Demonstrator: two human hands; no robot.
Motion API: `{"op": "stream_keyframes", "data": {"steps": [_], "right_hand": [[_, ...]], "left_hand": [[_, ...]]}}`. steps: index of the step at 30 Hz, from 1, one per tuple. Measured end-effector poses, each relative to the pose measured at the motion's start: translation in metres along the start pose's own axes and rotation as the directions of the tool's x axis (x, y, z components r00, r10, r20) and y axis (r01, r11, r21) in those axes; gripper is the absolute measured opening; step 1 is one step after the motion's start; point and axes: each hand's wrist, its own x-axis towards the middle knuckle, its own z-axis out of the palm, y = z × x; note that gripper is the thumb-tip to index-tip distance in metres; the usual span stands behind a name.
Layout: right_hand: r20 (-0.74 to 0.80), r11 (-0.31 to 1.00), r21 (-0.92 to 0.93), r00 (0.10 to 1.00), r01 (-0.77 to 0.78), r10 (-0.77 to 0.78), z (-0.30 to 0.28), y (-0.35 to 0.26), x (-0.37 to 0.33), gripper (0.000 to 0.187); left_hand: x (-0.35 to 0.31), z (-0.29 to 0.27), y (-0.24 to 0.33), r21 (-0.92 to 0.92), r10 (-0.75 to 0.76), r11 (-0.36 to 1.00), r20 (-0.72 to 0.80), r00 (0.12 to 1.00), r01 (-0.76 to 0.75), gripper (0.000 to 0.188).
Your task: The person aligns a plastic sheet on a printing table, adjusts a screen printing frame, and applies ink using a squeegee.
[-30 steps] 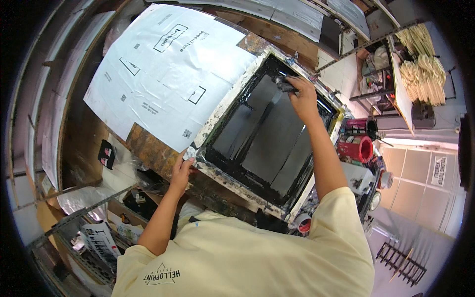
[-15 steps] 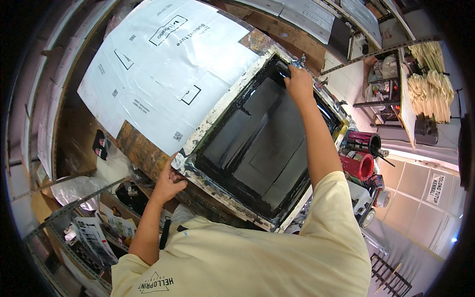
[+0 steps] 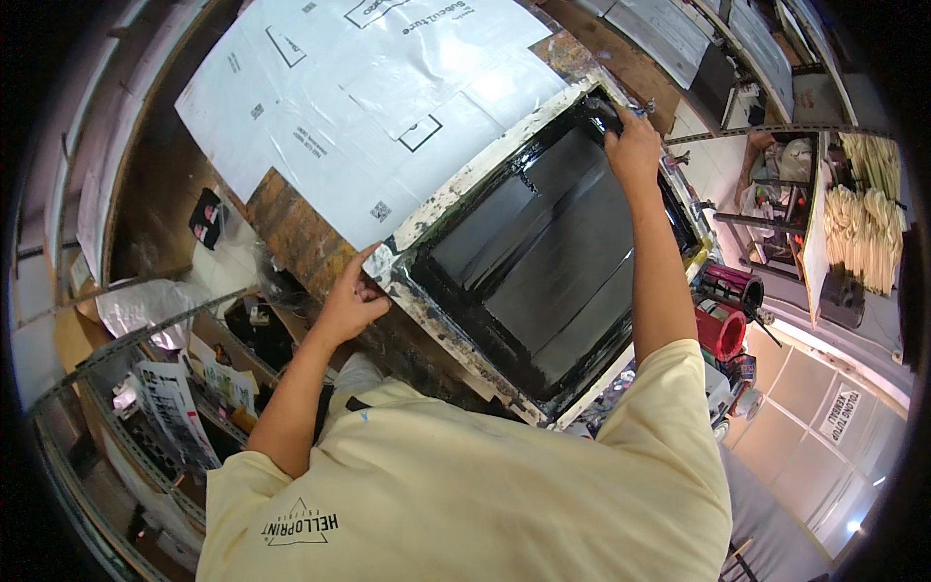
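Note:
A screen-printing frame [image 3: 464,357] with a whitish, ink-spattered rim lies at an angle before me. Its mesh [image 3: 553,262] is dark grey with wet-looking black ink around the margins. My left hand [image 3: 353,301] grips the frame's left corner, index finger stretched along it and the other fingers curled. At the far right corner my right hand [image 3: 634,150] is closed over a dark, ink-coated piece [image 3: 602,113]; whether this is a squeegee end or part of the frame I cannot tell. White printed plastic sheeting [image 3: 359,107] lies beyond the frame's left side.
The sheet and frame lie on a stained wooden board [image 3: 296,225]. Red ink pots [image 3: 720,332] stand close by the frame's right side. A metal shelf [image 3: 126,339] with papers and plastic is at lower left. Pale bundles [image 3: 861,233] hang at far right.
The whole view has shifted, so the frame and sheeting sit further right and higher in the picture. Both hands keep their places at the frame's corners.

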Motion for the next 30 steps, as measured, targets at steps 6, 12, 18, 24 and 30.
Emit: {"op": "stream_keyframes", "data": {"steps": [6, 12, 18, 24, 30], "right_hand": [[-0.053, 0.927, 0.370, 0.995, -0.059, 0.085, 0.007, -0.008, -0.018, 0.045], [-0.173, 0.886, 0.459, 0.985, 0.066, 0.016, 0.017, -0.018, -0.027, 0.043], [-0.118, 0.778, 0.627, 0.983, -0.035, 0.139, 0.007, -0.039, -0.040, 0.042], [-0.262, 0.729, 0.621, 0.953, 0.289, -0.155, -0.026, -0.076, -0.082, 0.053], [-0.231, 0.647, 0.574, 0.858, 0.501, -0.460, -0.046, -0.115, -0.134, 0.065]], "left_hand": [[-0.005, 0.003, 0.013, 0.018, -0.028, 0.999, -0.003, 1.000, 0.028, 0.084], [-0.003, 0.003, 0.002, 0.003, 0.006, 1.000, -0.017, 1.000, -0.006, 0.084], [-0.003, 0.004, 0.012, 0.030, 0.001, 1.000, -0.028, 1.000, -0.001, 0.082], [-0.005, 0.004, 0.009, 0.052, 0.016, 0.999, -0.046, 0.999, -0.013, 0.082], [-0.005, 0.005, 0.008, 0.057, 0.075, 0.996, -0.055, 0.996, -0.072, 0.081]]}}
